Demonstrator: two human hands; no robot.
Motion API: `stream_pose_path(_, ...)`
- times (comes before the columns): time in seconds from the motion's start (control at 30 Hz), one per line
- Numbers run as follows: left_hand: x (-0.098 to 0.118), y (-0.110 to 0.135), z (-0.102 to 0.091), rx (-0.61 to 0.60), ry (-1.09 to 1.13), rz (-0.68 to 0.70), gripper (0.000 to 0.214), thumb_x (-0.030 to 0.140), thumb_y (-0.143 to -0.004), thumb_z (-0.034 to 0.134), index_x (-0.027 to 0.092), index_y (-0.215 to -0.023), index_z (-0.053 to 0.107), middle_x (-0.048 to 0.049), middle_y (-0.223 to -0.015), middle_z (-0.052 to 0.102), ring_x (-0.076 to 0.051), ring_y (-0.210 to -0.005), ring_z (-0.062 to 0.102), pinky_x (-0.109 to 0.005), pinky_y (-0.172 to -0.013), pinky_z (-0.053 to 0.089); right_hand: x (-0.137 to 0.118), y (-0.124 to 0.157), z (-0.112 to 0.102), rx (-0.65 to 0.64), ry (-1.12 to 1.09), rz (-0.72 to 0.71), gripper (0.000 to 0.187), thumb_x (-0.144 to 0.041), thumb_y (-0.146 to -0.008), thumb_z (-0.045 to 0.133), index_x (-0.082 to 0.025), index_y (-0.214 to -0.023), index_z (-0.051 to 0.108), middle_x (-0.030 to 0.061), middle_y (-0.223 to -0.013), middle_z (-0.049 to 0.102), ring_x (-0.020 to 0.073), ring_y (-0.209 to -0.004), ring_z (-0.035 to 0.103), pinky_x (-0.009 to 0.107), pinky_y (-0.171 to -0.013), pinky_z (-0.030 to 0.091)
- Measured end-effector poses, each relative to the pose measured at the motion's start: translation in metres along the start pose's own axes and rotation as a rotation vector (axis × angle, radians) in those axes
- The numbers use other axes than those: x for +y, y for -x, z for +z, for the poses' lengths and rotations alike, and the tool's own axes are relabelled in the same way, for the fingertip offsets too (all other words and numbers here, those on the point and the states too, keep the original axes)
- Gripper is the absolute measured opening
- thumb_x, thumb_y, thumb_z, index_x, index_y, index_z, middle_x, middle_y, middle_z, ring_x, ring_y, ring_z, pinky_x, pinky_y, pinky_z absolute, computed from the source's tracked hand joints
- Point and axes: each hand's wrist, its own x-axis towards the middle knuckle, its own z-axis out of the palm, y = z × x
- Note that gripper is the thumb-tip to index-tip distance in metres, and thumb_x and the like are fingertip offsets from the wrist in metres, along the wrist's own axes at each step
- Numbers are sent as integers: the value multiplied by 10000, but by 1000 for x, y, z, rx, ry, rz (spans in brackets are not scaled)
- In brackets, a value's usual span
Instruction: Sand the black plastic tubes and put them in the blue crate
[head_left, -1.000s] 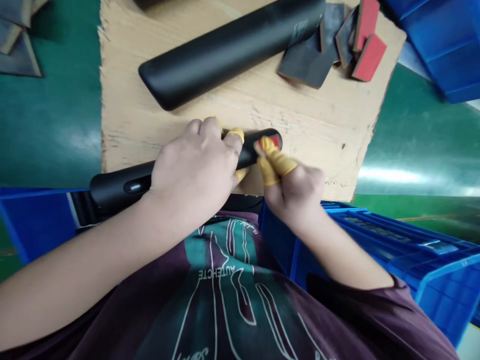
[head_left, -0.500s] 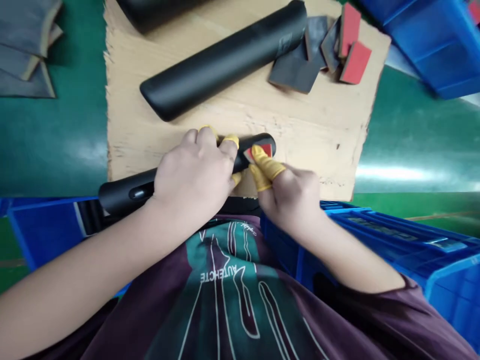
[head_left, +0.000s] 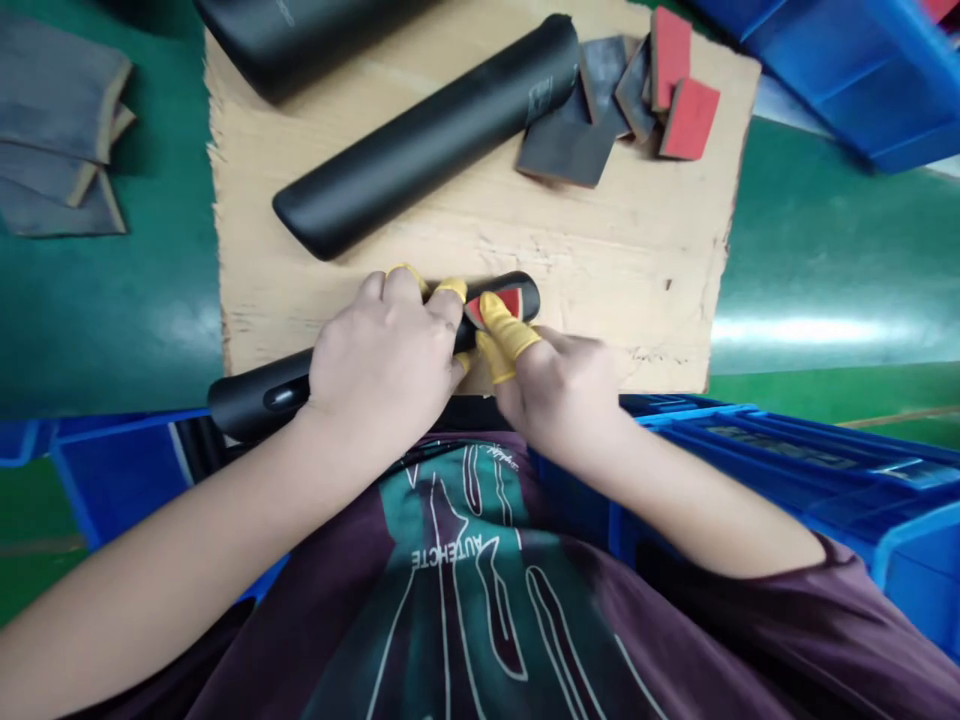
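My left hand (head_left: 386,350) is wrapped over the middle of a black plastic tube-shaped part (head_left: 255,397), which lies at a slant along the board's near edge. An oval slot shows near the part's left end. With yellow finger cots on thumb and finger, my right hand (head_left: 555,370) pinches a red-backed sanding pad (head_left: 511,302) against the top of the part's right end. The pad's underside is hidden. Beyond both hands lies a larger black tube (head_left: 427,135) with a slanted left end.
A torn cardboard sheet (head_left: 622,270) covers the green table (head_left: 832,240). Grey and red pads (head_left: 691,118) lie at the back right, grey sheets (head_left: 56,125) at the left. Another black part (head_left: 300,40) is at the back. Blue crates (head_left: 802,470) stand near my body.
My right hand has slid the red pad a little to the left along the part. The left hand keeps its grip, and the whole view has shifted slightly.
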Motion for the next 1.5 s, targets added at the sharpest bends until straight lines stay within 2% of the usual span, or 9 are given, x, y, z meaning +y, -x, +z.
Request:
stream_pose_path(0.37,2,0,-1,29,2,-23,327,302,-829,636,206,-1138,681,-138,-1107,599,-350,-1130,580,-402,-788,523,-3,9,11,157,-105,39,373,-342,-1002,464,-157,-1124,764,71,-683,701,147,-539,598,267,-531,459)
stream_pose_path(0.5,3,-1,-2,34,2,-26,356,314,-839,616,217,-1177,673,-143,-1119,605,-359,-1126,581,-414,-784,526,3,15,18,95,-148,4,362,-344,-987,504,-122,-1064,779,82,-664,702,165,-550,624,280,-544,492)
stream_pose_path(0.57,3,0,-2,36,-15,-28,371,335,-858,593,227,-1205,664,-144,-1115,610,-355,-1103,586,-410,-750,525,21,15,21,96,-186,36,357,-363,-972,536,-118,-1050,784,103,-723,736,194,-620,676,307,-601,544)
stream_pose_path(0.67,3,0,-2,45,-46,-22,362,372,-865,592,240,-1194,667,-137,-1087,614,-343,-1087,584,-387,-710,515,52,11,20,233,-286,182,353,-358,-968,537,-146,-1130,768,126,-932,793,252,-861,751,382,-774,609)
stream_pose_path(0.77,3,1,-1,62,-61,-12,348,391,-853,614,238,-1159,677,-135,-1067,610,-340,-1089,580,-383,-714,513,52,10,17,294,-412,155,357,-345,-989,498,-200,-1220,730,99,-1094,789,245,-1015,746,398,-878,612)
stream_pose_path(1.0,5,3,1,70,-93,-33,353,332,-860,582,235,-1189,666,-139,-1069,609,-339,-1096,583,-373,-709,502,-2,2,12,130,-181,36,333,-289,-969,500,-136,-1100,765,107,-784,758,190,-665,696,291,-625,551)
stream_pose_path(1.2,6,3,2,77,-81,-34,332,357,-859,583,232,-1155,670,-136,-1063,603,-346,-1087,585,-377,-700,494,-1,12,7,108,-104,-29,312,-263,-953,476,-126,-960,756,66,-639,678,144,-516,562,264,-489,403)
stream_pose_path(1.33,8,3,2,82,-86,-41,326,360,-858,595,233,-1150,665,-138,-1076,601,-347,-1101,576,-372,-699,492,4,10,5,98,-98,33,324,-279,-956,467,-126,-947,753,87,-661,665,166,-554,569,291,-517,411)
stream_pose_path(1.5,7,4,5,93,-93,-28,289,341,-858,592,239,-1116,672,-127,-1070,609,-328,-1114,571,-358,-710,488,6,7,3,82,-121,-39,318,-307,-952,489,-146,-879,753,73,-635,654,148,-503,541,287,-487,380)
